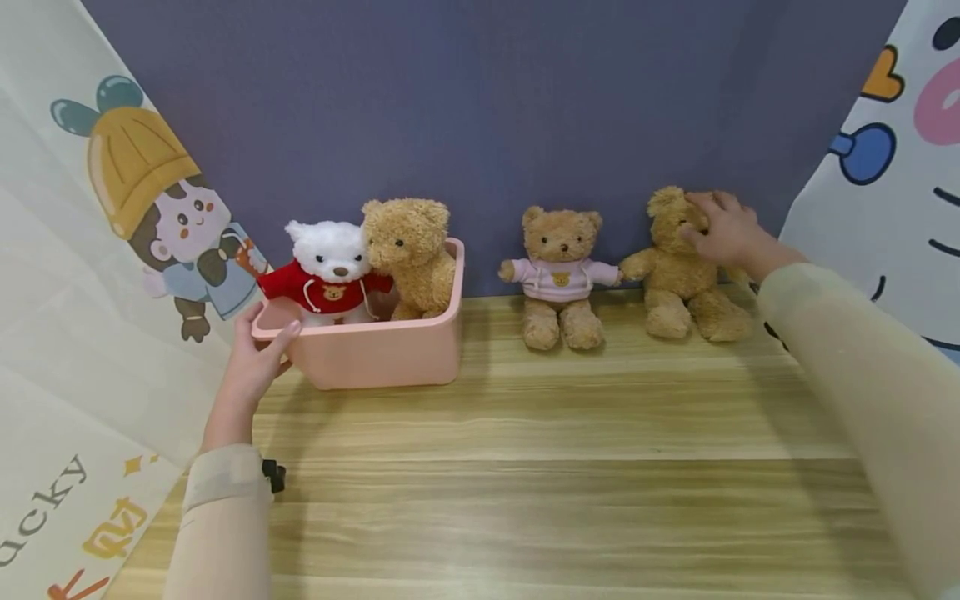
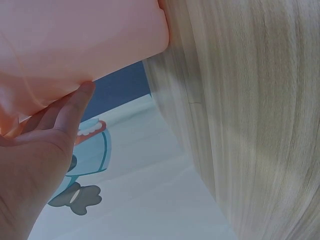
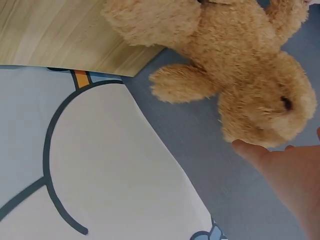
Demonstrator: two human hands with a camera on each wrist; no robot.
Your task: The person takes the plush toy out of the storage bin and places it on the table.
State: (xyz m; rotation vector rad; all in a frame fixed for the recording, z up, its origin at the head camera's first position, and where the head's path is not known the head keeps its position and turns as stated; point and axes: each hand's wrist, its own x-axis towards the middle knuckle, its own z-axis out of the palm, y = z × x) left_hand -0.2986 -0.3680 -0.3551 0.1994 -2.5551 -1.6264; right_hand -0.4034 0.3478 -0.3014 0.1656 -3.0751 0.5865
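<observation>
My left hand [image 1: 253,354] grips the left end of a pink storage bin [image 1: 378,358], thumb over the rim and fingers outside, below it. In the left wrist view those fingers [image 2: 72,112] press against the bin's wall. Inside the bin sit a white teddy bear [image 1: 330,254] in a red hoodie and a plain brown teddy bear [image 1: 408,237], side by side. At the far right my right hand [image 1: 731,229] holds the head of another plain brown teddy bear [image 1: 682,275], which sits upright. The right wrist view shows fingertips at this bear's head [image 3: 270,100]; part of the hand lies outside that frame.
Between the bin and the right-hand bear, a brown teddy bear [image 1: 561,271] in a pink striped hoodie sits on the wooden tabletop [image 1: 525,467]. A dark blue-grey backdrop [image 1: 487,108] stands behind. White printed cloths hang on the left [image 1: 75,317] and right [image 1: 885,225].
</observation>
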